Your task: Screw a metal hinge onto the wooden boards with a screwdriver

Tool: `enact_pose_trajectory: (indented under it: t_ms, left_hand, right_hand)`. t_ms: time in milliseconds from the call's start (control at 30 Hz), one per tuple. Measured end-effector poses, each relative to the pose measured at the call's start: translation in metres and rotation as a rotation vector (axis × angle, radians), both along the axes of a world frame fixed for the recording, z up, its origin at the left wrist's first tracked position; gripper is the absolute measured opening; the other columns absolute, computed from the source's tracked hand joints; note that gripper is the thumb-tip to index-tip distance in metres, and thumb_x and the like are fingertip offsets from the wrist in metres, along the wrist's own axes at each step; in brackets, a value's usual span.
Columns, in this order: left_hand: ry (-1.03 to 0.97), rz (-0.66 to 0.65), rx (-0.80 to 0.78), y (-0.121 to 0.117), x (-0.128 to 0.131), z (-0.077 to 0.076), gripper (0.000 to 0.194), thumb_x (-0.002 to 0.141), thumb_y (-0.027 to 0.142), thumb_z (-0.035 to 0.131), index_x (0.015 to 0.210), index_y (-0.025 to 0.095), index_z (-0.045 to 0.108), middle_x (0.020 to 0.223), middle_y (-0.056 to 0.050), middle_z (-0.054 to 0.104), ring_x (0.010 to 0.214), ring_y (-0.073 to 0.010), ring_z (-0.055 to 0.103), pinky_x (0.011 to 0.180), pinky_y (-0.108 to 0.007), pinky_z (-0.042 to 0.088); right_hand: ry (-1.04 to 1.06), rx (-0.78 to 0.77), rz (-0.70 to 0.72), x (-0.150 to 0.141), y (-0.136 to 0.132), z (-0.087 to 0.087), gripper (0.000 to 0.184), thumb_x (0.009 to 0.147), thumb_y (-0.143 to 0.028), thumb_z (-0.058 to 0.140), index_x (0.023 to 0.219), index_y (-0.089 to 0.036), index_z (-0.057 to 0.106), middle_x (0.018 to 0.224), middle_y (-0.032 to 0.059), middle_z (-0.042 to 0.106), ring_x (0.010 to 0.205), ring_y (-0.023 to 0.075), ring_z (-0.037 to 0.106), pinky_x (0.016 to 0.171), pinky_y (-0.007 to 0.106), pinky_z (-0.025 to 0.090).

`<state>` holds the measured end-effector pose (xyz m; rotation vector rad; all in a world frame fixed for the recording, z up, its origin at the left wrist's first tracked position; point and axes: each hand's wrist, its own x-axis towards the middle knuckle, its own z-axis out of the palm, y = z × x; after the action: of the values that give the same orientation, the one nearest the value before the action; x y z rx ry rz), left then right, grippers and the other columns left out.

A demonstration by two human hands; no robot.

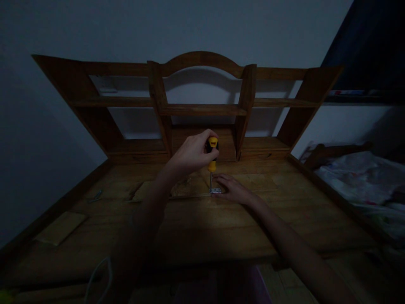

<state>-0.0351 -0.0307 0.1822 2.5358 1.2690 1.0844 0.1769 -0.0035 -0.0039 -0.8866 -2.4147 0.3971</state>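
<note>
My left hand is closed around the yellow and black handle of a screwdriver, held upright over the desk. The shaft points straight down, and its tip meets a small silver metal bracket with holes in it. From the right, my right hand lies low on the wood, with its thumb and fingers gripping the bracket's right end. Whether a screw sits under the tip is too small to tell. The bracket rests on the wooden desk top, by a seam between boards.
A wooden shelf unit with several compartments stands along the back of the desk. To the left lie a flat piece of board and a small metal object. A white cable loop hangs at the front edge. Light bedding is at right.
</note>
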Motion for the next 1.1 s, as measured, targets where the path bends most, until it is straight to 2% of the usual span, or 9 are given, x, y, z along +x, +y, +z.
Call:
enact_pose_trajectory:
  t_ms: [100,233,500,767,867,1100]
  left_hand:
    - [0.004,-0.001,0.075,0.004,0.005,-0.003,0.025,0.089,0.038,0.06,0.105,0.02,0.064,0.096,-0.004,0.067,0.084,-0.0177,0.062,0.078,-0.03,0.049]
    - [0.009,0.05,0.12,0.009,0.006,-0.004,0.029,0.086,0.047,0.067,0.099,0.02,0.067,0.1,-0.005,0.061,0.088,-0.0184,0.059,0.081,-0.032,0.049]
    - [0.001,0.037,0.131,0.011,0.0,-0.003,0.027,0.084,0.041,0.07,0.101,0.02,0.066,0.099,-0.005,0.062,0.087,-0.0184,0.059,0.08,-0.032,0.049]
    - [0.053,-0.042,0.106,0.007,-0.006,-0.002,0.031,0.09,0.028,0.059,0.121,0.022,0.062,0.115,-0.006,0.068,0.104,-0.0209,0.064,0.091,-0.034,0.05]
    - [0.075,-0.028,0.097,0.004,-0.003,-0.003,0.036,0.091,0.023,0.055,0.126,0.022,0.059,0.122,-0.006,0.068,0.108,-0.0208,0.065,0.094,-0.034,0.05]
    - [0.083,-0.012,0.104,0.004,-0.001,-0.003,0.036,0.092,0.023,0.054,0.127,0.024,0.059,0.129,-0.005,0.065,0.114,-0.0217,0.063,0.099,-0.036,0.049]
  right_hand:
    - [-0.008,0.004,-0.009,0.001,0.0,-0.001,0.059,0.085,-0.049,0.072,0.136,-0.024,0.057,0.14,0.0126,0.057,0.131,0.0291,0.053,0.11,0.048,0.043]
    - [-0.017,0.016,-0.019,0.0,-0.001,-0.001,0.059,0.085,-0.049,0.071,0.137,-0.023,0.057,0.141,0.013,0.056,0.131,0.0287,0.053,0.109,0.047,0.044]
    - [-0.017,0.007,-0.014,0.0,-0.001,0.001,0.06,0.085,-0.047,0.073,0.137,-0.023,0.056,0.14,0.0131,0.057,0.131,0.0286,0.053,0.11,0.047,0.043]
    - [-0.012,0.015,-0.015,0.001,-0.001,0.0,0.06,0.084,-0.048,0.073,0.137,-0.024,0.056,0.139,0.012,0.058,0.131,0.0283,0.053,0.11,0.046,0.043]
    - [-0.016,0.013,-0.018,0.0,0.0,-0.001,0.064,0.084,-0.05,0.073,0.139,-0.024,0.055,0.139,0.0128,0.058,0.13,0.0288,0.053,0.109,0.046,0.044]
    - [-0.024,0.008,-0.015,0.0,0.0,0.0,0.062,0.084,-0.047,0.073,0.139,-0.023,0.055,0.14,0.0131,0.057,0.132,0.0291,0.052,0.11,0.046,0.043]
